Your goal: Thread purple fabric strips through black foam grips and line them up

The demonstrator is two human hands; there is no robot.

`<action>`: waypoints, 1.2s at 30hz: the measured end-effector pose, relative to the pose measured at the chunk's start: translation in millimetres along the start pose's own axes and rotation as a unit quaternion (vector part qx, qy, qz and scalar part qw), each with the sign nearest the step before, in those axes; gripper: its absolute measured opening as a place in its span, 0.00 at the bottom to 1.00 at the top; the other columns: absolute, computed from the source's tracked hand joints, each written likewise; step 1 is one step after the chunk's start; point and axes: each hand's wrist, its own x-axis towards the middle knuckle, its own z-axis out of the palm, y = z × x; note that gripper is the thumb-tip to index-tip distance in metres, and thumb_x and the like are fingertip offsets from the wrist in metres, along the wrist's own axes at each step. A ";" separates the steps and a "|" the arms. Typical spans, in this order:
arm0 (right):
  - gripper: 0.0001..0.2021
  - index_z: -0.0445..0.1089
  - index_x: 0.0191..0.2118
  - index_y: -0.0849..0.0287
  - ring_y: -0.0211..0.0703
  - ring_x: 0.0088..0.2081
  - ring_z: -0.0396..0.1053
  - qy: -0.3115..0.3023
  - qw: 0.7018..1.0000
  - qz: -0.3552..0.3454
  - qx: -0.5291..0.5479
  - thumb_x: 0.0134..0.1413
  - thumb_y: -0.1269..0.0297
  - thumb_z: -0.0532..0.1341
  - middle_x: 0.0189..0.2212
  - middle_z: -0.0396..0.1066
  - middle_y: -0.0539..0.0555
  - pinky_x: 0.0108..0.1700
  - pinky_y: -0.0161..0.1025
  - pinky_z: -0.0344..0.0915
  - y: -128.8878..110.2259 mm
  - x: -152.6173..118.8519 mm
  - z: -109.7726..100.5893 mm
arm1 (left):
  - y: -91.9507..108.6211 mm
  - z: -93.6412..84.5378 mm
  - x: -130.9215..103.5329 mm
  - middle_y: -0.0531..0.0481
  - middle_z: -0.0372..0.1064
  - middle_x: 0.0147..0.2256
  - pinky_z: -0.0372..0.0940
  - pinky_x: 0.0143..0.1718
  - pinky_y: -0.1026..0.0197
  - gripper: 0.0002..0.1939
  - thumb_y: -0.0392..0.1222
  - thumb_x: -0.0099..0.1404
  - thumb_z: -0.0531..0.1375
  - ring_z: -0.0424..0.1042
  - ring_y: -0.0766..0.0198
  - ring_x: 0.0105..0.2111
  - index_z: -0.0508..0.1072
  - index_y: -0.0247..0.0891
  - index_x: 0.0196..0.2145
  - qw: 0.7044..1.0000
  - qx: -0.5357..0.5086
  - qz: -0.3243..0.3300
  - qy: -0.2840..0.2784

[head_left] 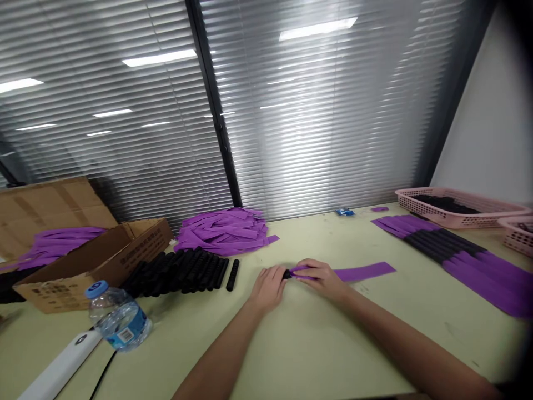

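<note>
Near the middle of the table my left hand (268, 286) is closed over a black tube, whose end (287, 274) shows beside its fingertips. Just to the right, my right hand (320, 276) pinches a purple strip (366, 271) at the tube's end; the strip's free part lies flat to the right of that hand. Left of my hands, one black ribbed tube (233, 275) lies beside a pile of similar tubes (187, 272). Behind them is a heap of purple strips (222, 230).
An open cardboard box (137, 244) and a water bottle (120, 319) stand at the left, near a white device (62, 366). On the right lie joined purple and black pieces (462, 253) before a pink basket (483, 220). A blue packet (345, 212) lies at the back.
</note>
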 end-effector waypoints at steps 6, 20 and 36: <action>0.12 0.74 0.48 0.53 0.41 0.44 0.72 0.035 0.999 -0.011 -0.009 0.60 0.66 0.58 0.42 0.74 0.56 0.45 0.39 0.71 -3.7 -1.1 4.9 | 0.4 -0.2 -0.8 0.42 0.67 0.45 0.61 0.46 0.51 0.16 0.41 0.70 0.45 0.66 0.54 0.43 0.62 0.37 0.53 1.000 -0.012 0.010 0.002; 0.10 0.75 0.44 0.56 0.41 0.42 0.72 0.014 1.000 0.003 -0.011 0.61 0.64 0.58 0.40 0.73 0.58 0.44 0.39 0.71 -10.7 2.8 8.8 | 0.8 -0.5 -3.0 0.42 0.67 0.46 0.60 0.46 0.51 0.17 0.41 0.70 0.45 0.66 0.54 0.44 0.61 0.37 0.53 0.999 0.007 0.034 -0.008; 0.11 0.73 0.47 0.55 0.41 0.45 0.70 0.007 1.000 -0.008 -0.019 0.61 0.66 0.58 0.43 0.71 0.57 0.46 0.39 0.70 -5.8 3.6 -3.7 | -4.9 0.8 -0.7 0.42 0.66 0.47 0.61 0.47 0.51 0.17 0.42 0.71 0.45 0.66 0.55 0.44 0.60 0.36 0.54 1.000 -0.015 0.014 0.020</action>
